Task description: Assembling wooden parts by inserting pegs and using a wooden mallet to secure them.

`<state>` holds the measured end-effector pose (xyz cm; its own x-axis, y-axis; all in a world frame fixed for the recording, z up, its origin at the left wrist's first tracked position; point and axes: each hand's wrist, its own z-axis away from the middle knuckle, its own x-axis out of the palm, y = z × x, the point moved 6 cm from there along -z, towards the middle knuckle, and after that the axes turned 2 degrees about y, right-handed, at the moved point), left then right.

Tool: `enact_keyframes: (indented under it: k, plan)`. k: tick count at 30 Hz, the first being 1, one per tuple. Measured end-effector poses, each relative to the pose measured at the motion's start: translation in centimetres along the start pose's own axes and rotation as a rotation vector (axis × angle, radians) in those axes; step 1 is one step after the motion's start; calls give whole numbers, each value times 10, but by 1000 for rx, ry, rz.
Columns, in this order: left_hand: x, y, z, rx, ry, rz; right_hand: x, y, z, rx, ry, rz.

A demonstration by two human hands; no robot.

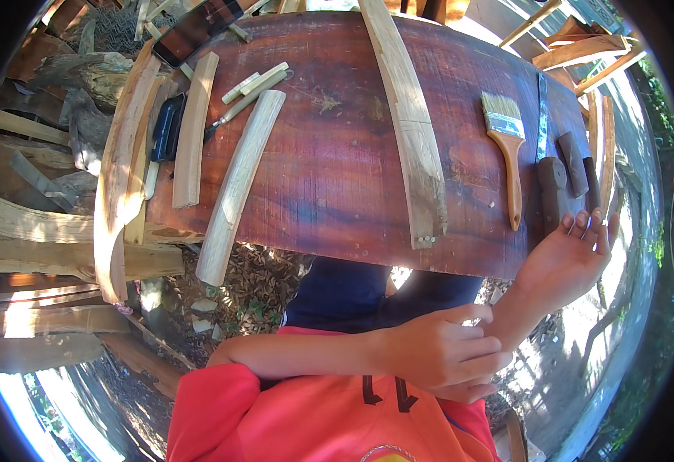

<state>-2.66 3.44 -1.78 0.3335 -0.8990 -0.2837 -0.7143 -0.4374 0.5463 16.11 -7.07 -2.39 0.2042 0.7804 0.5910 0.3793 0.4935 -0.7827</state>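
Note:
My left hand (441, 353) reaches across my front, its fingers curled around my right forearm below the wrist. My right hand (568, 252) is turned partly palm up at the table's right front edge, fingers apart and slightly bent, with nothing in it. Just beyond its fingertips lie a dark, rounded wooden block (553, 192) and a dark brown stick-like piece (573, 164). To their left is a paintbrush (509, 158) with pale bristles and a wooden handle. A long pale wooden strip (412, 135) runs from the far edge toward me across the reddish-brown table (329, 177).
Several wooden strips (190, 138) lie at the table's left, one overhanging the front edge. Near them are a dark blue tool (169, 127), pale-handled tools (248, 100) and a phone (194, 32). A metal ruler-like strip (542, 115) lies at right. Wood scraps (52, 146) pile up on the left.

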Motion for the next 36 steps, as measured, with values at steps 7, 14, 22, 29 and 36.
enact_keyframes:
  k: [7,14,22,29,36]
  plan:
    - [5,0,3,5,-26,20,-4,4,0,47,45,-12]
    - [1,0,6,60,8,8,-1,1,-3,-8,2,-23]
    - [-47,-22,-15,-9,48,-58,41,5,31,-6,-474,511]
    - [-95,-58,-21,-329,59,-200,23,-15,2,-320,-477,925]
    - [-127,-67,-24,-353,155,-485,-26,-35,-88,-414,-248,1725]
